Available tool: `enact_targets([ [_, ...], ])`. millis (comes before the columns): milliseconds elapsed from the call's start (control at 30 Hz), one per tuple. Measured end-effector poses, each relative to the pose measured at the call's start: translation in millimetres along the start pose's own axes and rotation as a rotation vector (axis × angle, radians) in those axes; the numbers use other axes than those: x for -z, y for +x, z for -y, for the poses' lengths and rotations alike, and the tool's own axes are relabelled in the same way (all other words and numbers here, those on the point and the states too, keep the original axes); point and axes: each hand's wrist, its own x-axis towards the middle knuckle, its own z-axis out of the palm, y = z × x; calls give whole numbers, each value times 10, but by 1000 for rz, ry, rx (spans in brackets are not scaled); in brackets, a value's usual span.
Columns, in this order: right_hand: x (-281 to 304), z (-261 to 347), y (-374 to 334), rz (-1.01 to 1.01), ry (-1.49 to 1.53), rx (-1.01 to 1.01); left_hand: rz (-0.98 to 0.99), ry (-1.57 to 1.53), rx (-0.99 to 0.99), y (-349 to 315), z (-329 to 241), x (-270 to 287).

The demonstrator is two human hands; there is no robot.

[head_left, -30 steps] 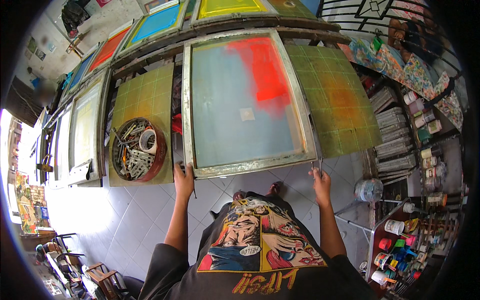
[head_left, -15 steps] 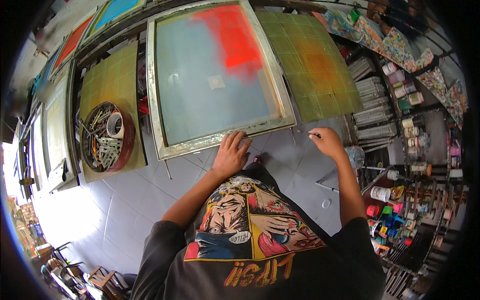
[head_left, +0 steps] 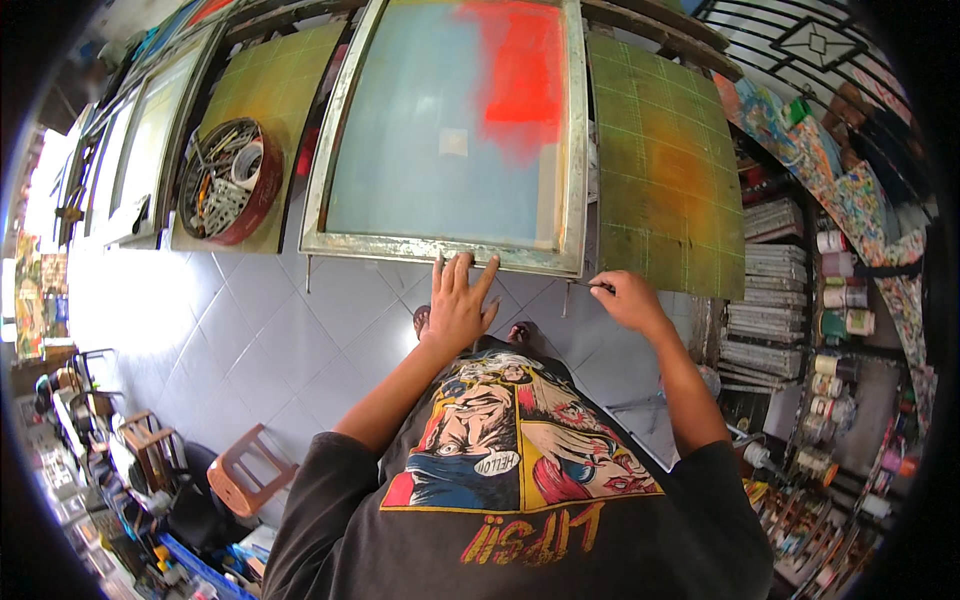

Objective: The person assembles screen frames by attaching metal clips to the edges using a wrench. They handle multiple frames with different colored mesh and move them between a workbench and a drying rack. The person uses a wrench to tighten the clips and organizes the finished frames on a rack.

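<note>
Left hand (head_left: pixel 458 305) flat, fingers spread, on metal-framed blue-and-red printing screen (head_left: pixel 450 130) at frame centre; right hand (head_left: pixel 628 300) grip pinching thin dark tool (head_left: pixel 592 285).

free: bare grey tiled floor (head_left: pixel 250 320) below the bench edge, open to both hands | free: green gridded cutting mat (head_left: pixel 665 170) right of the frame lies bare | blocked: metal-framed printing screen with blue and red mesh (head_left: pixel 450 130) covers the bench centre | blocked: round red tin of tools (head_left: pixel 228 182) on the left mat | blocked: stacked shelves of paint jars (head_left: pixel 835 330) crowd the right.
</note>
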Motion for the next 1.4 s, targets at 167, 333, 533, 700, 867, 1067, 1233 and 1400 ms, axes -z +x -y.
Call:
enact_targets([
  [167,34,-108,73,15,-43,152,-107,139,1,-67,39,-299],
  [333,205,24,165,197,-222,181,-171,222,-13,-70,93,-473],
  [533,208,33,203,311,-450,227,-312,219,-48,-82,152,-676],
  [700,208,130,269,402,-538,192,-334,252,-67,-67,215,-713],
  [867,172,128,345,456,-614,202,-348,221,-97,-84,255,-722],
  [1067,153,739,424,602,-924,105,-338,202,-97,-100,321,-746],
  [1233,-248,1148,569,681,-1306,214,-337,166,-104,-99,301,-760],
  [1400,-127,1423,322,550,-1221,195,-334,93,-107,-112,323,-677],
])
